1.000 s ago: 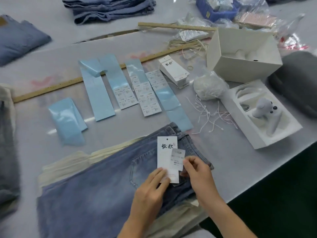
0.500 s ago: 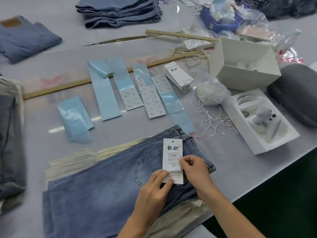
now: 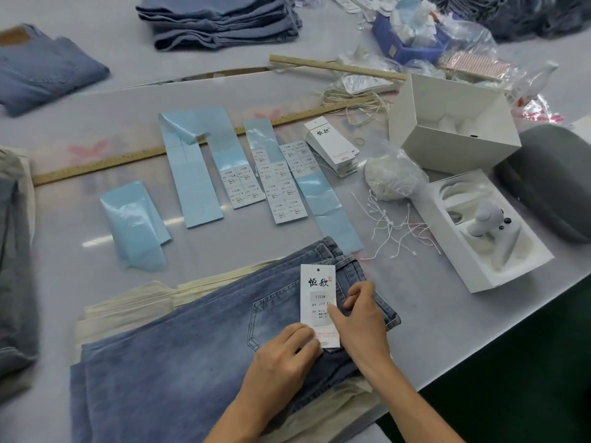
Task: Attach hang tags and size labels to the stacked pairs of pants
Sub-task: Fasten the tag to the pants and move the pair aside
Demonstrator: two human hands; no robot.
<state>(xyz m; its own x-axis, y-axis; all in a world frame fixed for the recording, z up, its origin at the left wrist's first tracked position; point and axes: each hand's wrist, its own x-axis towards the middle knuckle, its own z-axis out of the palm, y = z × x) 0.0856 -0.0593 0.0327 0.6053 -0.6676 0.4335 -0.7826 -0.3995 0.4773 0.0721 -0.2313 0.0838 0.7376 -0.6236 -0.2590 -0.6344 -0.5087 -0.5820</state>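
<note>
faded blue denim jeans (image 3: 179,353) under the hands; matt white card hang tag (image 3: 315,282); glossy blue backing strips (image 3: 195,187) beyond; smooth, faintly shiny table (image 3: 425,302).

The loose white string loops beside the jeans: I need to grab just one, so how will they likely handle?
The string loops look thin and limp, so probably floppy and very light. They lie crossed over one another, so lifting one may drag neighbours along. On the smooth table they would likely slide when pushed.
</note>
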